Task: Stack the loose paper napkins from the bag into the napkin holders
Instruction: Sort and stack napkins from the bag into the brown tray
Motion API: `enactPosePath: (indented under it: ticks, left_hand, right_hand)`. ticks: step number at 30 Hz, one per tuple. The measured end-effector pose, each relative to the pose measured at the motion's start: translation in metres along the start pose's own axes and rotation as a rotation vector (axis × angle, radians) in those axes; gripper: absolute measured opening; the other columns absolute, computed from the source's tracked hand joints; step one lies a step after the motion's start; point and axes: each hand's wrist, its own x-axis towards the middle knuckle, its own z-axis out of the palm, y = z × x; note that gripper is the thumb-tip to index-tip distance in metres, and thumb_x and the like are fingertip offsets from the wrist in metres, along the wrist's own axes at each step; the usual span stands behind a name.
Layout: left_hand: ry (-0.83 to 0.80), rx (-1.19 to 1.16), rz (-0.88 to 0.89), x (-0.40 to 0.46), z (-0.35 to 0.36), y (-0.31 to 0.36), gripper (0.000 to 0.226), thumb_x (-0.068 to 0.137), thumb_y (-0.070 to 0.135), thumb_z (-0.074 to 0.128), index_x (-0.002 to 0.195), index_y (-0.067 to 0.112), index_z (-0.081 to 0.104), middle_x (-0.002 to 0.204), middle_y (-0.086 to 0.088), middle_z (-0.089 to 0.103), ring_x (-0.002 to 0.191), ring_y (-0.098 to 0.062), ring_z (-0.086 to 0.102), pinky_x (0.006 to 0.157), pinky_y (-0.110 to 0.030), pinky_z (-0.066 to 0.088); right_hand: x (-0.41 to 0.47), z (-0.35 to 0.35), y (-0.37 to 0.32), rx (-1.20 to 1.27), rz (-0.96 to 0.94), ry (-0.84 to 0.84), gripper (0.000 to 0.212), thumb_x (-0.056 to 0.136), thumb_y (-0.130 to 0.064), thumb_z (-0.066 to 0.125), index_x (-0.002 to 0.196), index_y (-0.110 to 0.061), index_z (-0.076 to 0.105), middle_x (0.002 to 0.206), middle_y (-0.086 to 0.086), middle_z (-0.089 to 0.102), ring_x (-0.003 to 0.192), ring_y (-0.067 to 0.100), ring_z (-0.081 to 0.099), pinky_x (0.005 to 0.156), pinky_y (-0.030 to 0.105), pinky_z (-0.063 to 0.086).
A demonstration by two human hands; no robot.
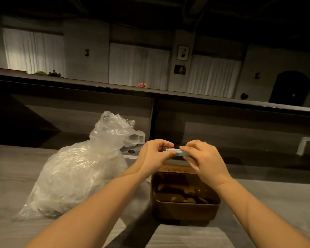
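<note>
A clear plastic bag [73, 174] full of white paper napkins slumps on the counter at the left. A brown box-shaped napkin holder [184, 206] stands on the counter in front of me, its top open. Just above its far edge, my left hand [154, 156] and my right hand [202, 161] pinch the two ends of a thin stack of pale napkins [177, 152], held flat between them. Most of the stack is hidden by my fingers.
The grey counter [16, 176] stretches left and right. A raised dark ledge [222, 102] runs across behind it. A round hole [131, 151] sits in the counter behind the bag. Curtained windows line the far wall.
</note>
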Motion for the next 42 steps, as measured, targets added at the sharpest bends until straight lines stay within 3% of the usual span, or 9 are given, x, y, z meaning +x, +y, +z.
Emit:
enactPosePath:
  ticks: [4, 9, 13, 19, 25, 31, 34, 39, 42]
  left_hand:
    - [-0.042, 0.067, -0.035, 0.025, 0.0, -0.014, 0.017, 0.087, 0.02, 0.074, 0.102, 0.02, 0.067, 0.099, -0.003, 0.07, 0.094, -0.016, 0.068, 0.083, -0.029, 0.059]
    - [-0.062, 0.154, -0.054, 0.054, 0.009, -0.028, 0.008, 0.093, 0.019, 0.066, 0.101, 0.016, 0.068, 0.088, 0.001, 0.069, 0.079, -0.008, 0.067, 0.068, -0.016, 0.054]
    - [-0.008, 0.239, -0.045, 0.075, 0.016, -0.043, 0.024, 0.096, 0.025, 0.061, 0.12, 0.018, 0.062, 0.106, 0.001, 0.067, 0.08, -0.011, 0.07, 0.067, -0.018, 0.057]
    - [0.028, 0.503, -0.139, 0.093, 0.023, -0.055, 0.06, 0.097, 0.029, 0.06, 0.15, 0.018, 0.033, 0.149, -0.007, 0.042, 0.129, -0.023, 0.051, 0.102, -0.032, 0.044]
    - [-0.035, 0.372, -0.063, 0.071, 0.02, -0.041, 0.013, 0.096, 0.022, 0.06, 0.109, 0.019, 0.064, 0.103, 0.004, 0.064, 0.098, -0.01, 0.059, 0.081, -0.021, 0.047]
    - [-0.112, 0.315, -0.022, 0.036, 0.016, 0.001, 0.021, 0.091, 0.036, 0.068, 0.082, 0.017, 0.063, 0.074, 0.003, 0.066, 0.058, -0.008, 0.06, 0.06, -0.025, 0.052]
    - [-0.065, 0.384, 0.063, 0.018, 0.009, 0.027, 0.026, 0.093, 0.032, 0.062, 0.071, 0.018, 0.057, 0.07, 0.0, 0.059, 0.065, -0.013, 0.055, 0.069, -0.037, 0.052]
    - [-0.01, 0.428, 0.194, -0.015, -0.022, 0.073, 0.031, 0.094, 0.031, 0.058, 0.064, 0.023, 0.052, 0.062, 0.004, 0.053, 0.061, -0.011, 0.051, 0.06, -0.028, 0.042]
    - [0.009, 0.474, 0.354, -0.04, -0.052, 0.101, 0.02, 0.095, 0.033, 0.057, 0.076, 0.029, 0.057, 0.071, 0.007, 0.061, 0.068, -0.007, 0.058, 0.063, -0.025, 0.049]
  right_hand:
    - [0.008, 0.012, 0.02, -0.009, 0.132, -0.199, 0.036, 0.097, -0.024, 0.057, 0.133, -0.028, 0.056, 0.127, -0.01, 0.055, 0.115, 0.01, 0.05, 0.094, 0.024, 0.041]
    - [0.027, 0.036, 0.034, -0.052, 0.148, -0.364, 0.035, 0.101, -0.027, 0.049, 0.136, -0.03, 0.05, 0.132, -0.011, 0.051, 0.12, 0.007, 0.047, 0.098, 0.024, 0.038]
    - [0.045, 0.052, 0.047, -0.09, 0.16, -0.408, 0.034, 0.098, -0.024, 0.053, 0.132, -0.03, 0.051, 0.129, -0.01, 0.052, 0.116, 0.009, 0.049, 0.095, 0.025, 0.04]
    - [0.059, 0.063, 0.056, -0.05, 0.26, -0.45, 0.045, 0.098, -0.029, 0.056, 0.142, -0.025, 0.045, 0.141, -0.004, 0.048, 0.128, 0.016, 0.045, 0.102, 0.035, 0.046]
    - [0.045, 0.05, 0.038, -0.01, 0.276, -0.532, 0.009, 0.096, -0.038, 0.057, 0.097, -0.029, 0.06, 0.1, -0.01, 0.056, 0.088, 0.007, 0.056, 0.081, 0.026, 0.052]
    - [0.033, 0.014, 0.009, 0.145, 0.337, -0.457, 0.03, 0.094, -0.035, 0.058, 0.066, -0.026, 0.049, 0.07, -0.006, 0.054, 0.064, 0.009, 0.053, 0.062, 0.024, 0.044]
    - [0.04, -0.008, -0.016, 0.263, 0.374, -0.389, 0.03, 0.095, -0.025, 0.055, 0.065, -0.025, 0.053, 0.065, -0.005, 0.056, 0.062, 0.011, 0.054, 0.061, 0.027, 0.047]
    - [0.052, -0.039, -0.054, 0.485, 0.362, -0.212, 0.016, 0.093, -0.016, 0.059, 0.079, -0.021, 0.066, 0.076, -0.002, 0.066, 0.073, 0.015, 0.063, 0.071, 0.039, 0.057]
    - [0.059, -0.051, -0.076, 0.524, 0.249, -0.134, 0.018, 0.091, -0.016, 0.065, 0.09, -0.033, 0.06, 0.089, -0.01, 0.063, 0.085, 0.009, 0.06, 0.074, 0.028, 0.053]
